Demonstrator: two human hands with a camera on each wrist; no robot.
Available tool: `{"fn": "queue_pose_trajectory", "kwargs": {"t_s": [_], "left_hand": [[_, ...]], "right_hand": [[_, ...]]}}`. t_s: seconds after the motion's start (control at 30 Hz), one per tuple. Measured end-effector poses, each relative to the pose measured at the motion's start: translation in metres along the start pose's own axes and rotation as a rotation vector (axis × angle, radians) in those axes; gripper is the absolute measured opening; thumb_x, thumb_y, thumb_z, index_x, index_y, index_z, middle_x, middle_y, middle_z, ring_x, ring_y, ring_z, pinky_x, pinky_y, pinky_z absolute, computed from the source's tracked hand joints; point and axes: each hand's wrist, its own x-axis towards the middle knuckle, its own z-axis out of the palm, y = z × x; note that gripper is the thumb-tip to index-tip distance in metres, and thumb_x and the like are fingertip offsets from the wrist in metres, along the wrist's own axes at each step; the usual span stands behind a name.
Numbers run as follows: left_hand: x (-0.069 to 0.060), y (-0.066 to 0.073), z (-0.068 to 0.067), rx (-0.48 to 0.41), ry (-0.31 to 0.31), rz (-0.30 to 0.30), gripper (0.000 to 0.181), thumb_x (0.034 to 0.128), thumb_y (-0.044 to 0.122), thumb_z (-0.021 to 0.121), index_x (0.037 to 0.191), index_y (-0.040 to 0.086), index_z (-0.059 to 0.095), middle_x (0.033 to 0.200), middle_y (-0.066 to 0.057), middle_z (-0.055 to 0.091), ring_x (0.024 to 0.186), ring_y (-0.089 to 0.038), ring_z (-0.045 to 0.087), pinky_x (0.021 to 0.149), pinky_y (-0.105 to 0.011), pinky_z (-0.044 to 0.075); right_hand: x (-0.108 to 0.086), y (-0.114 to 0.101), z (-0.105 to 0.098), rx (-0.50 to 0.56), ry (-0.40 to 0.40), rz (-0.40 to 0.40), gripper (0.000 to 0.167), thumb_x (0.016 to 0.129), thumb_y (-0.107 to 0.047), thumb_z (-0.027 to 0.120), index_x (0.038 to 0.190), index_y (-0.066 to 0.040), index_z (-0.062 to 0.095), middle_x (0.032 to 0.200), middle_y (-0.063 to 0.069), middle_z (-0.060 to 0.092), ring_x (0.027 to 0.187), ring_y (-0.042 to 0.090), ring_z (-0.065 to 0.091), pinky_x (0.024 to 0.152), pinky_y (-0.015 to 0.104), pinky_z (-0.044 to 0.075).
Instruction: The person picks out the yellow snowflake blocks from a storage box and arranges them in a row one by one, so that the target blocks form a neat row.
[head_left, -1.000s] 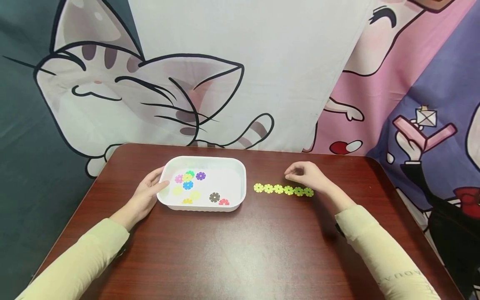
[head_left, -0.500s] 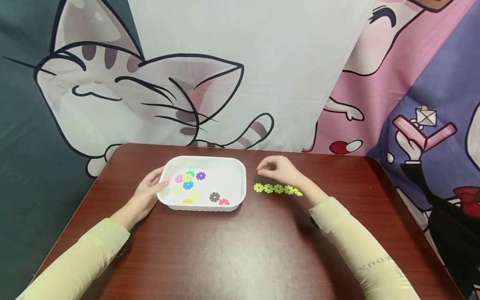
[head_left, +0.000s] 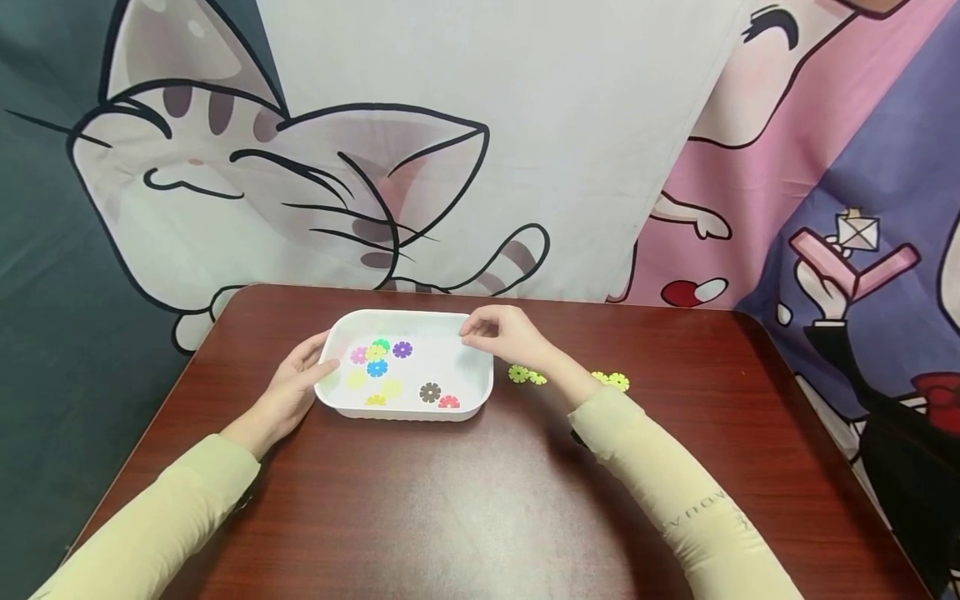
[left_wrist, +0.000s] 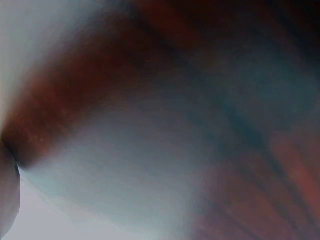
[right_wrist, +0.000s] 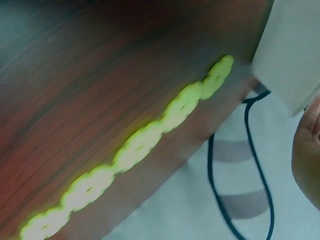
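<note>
A white plastic tray (head_left: 412,411) sits on the table and holds several flower-shaped plastic discs, among them a purple disc (head_left: 402,349), a blue disc (head_left: 377,367), a brown disc (head_left: 430,392) and a red disc (head_left: 448,402). My left hand (head_left: 288,385) grips the tray's left end, thumb over the rim. Over the tray's back right corner is my right hand (head_left: 504,335), fingers loosely bent, nothing visible between them. To the tray's right lies a row of yellow-green flower discs (head_left: 518,374), partly hidden by the right forearm. The right wrist view shows this row of discs (right_wrist: 139,146) touching end to end.
The dark red-brown wooden table (head_left: 450,517) has its far edge close behind the tray. A cartoon cat cloth (head_left: 585,125) hangs behind it. In the left wrist view all is blurred.
My right hand has moved left, from above the right end of the yellow-green row to the tray's right rim. My left hand and the tray have stayed put.
</note>
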Motion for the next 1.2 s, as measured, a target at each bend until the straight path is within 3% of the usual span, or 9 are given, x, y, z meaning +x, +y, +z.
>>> {"fn": "queue_pose_trajectory", "kwargs": {"t_s": [0.47,0.7,0.93,1.2], "left_hand": [[0.0,0.0,-0.001,-0.018,0.001,-0.004,0.072,0.1085,0.014,0.06,0.169,0.01,0.02,0.177,-0.017,0.018,0.144,-0.008,0.039,0.097,-0.007,0.05],[-0.001,-0.001,-0.001,-0.013,-0.001,0.001,0.072,0.1087,0.013,0.06,0.169,0.009,0.02,0.177,-0.017,0.016,0.141,-0.005,0.041,0.097,-0.007,0.05],[-0.001,0.0,-0.001,0.004,-0.002,0.0,0.074,0.1084,0.016,0.061,0.169,0.011,0.02,0.177,-0.017,0.017,0.146,-0.013,0.038,0.097,-0.007,0.05],[0.0,-0.001,-0.001,0.002,0.001,-0.004,0.074,0.1079,0.018,0.063,0.169,0.012,0.022,0.176,-0.016,0.02,0.135,-0.004,0.046,0.096,-0.008,0.051]], "right_hand": [[0.03,-0.022,0.047,0.024,-0.12,-0.015,0.01,0.094,-0.007,0.079,0.102,-0.004,0.078,0.095,0.01,0.078,0.085,0.009,0.066,0.081,0.015,0.055],[0.039,-0.027,0.069,0.024,-0.21,-0.059,0.01,0.094,-0.003,0.077,0.103,0.001,0.077,0.097,0.014,0.078,0.083,0.005,0.065,0.08,0.012,0.052],[0.044,-0.029,0.084,-0.012,-0.274,-0.069,0.009,0.094,-0.005,0.079,0.102,-0.002,0.077,0.094,0.011,0.078,0.081,0.002,0.063,0.079,0.011,0.052],[0.05,-0.032,0.093,-0.034,-0.35,-0.061,0.012,0.092,-0.005,0.082,0.103,-0.002,0.077,0.095,0.01,0.078,0.08,0.004,0.064,0.078,0.011,0.052]]}}
